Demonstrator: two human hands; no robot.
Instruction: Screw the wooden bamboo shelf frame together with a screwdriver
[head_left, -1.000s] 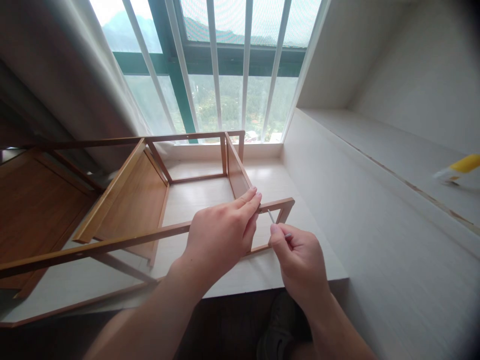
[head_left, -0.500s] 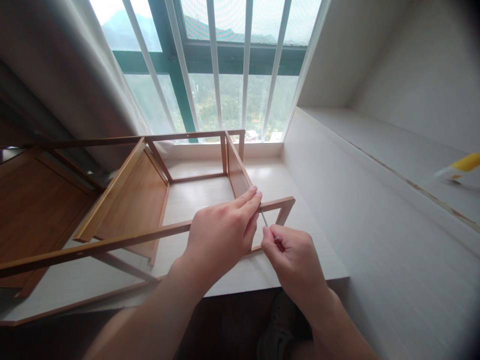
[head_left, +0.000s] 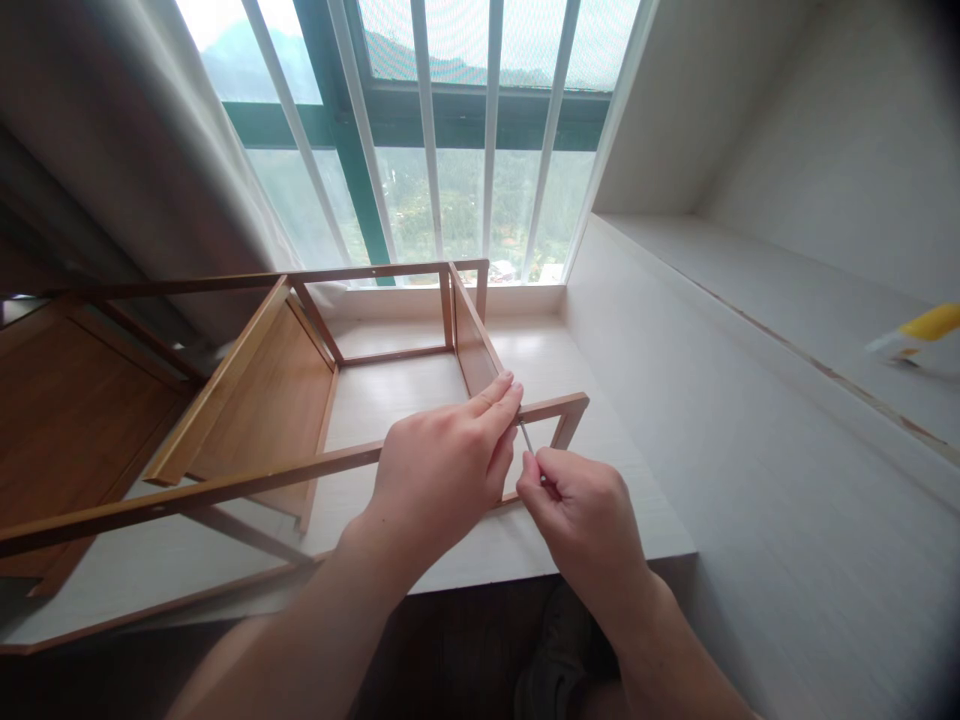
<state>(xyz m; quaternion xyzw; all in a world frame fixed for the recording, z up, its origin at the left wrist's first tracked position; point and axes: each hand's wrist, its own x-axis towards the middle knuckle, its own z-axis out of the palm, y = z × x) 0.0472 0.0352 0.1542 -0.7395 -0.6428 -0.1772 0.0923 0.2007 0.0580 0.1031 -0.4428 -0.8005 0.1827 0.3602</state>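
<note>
A brown wooden shelf rack [head_left: 262, 477] lies on its side on a pale surface, its shelf boards standing up between the rails. My left hand [head_left: 446, 450] is closed over the front rail where the end shelf board [head_left: 474, 335] meets it, fingers together and pointing to the back right. Close beside it, my right hand [head_left: 581, 500] pinches a thin metal hex key [head_left: 526, 437]. The key's tip meets the rail just right of my left fingertips. My fingers hide its other end, and the fastener at the tip is too small to make out.
Behind the rack is a barred window [head_left: 457, 190]. A grey curtain [head_left: 150, 130] hangs at the left. Along the right runs a pale ledge [head_left: 750, 260] bearing a yellow-and-white object [head_left: 926, 325]. My shoe [head_left: 555, 650] shows below the platform edge [head_left: 480, 580].
My right hand has turned slightly and shifted a little left with the hex key. My left hand stays on the rail, and the rack has hardly moved.
</note>
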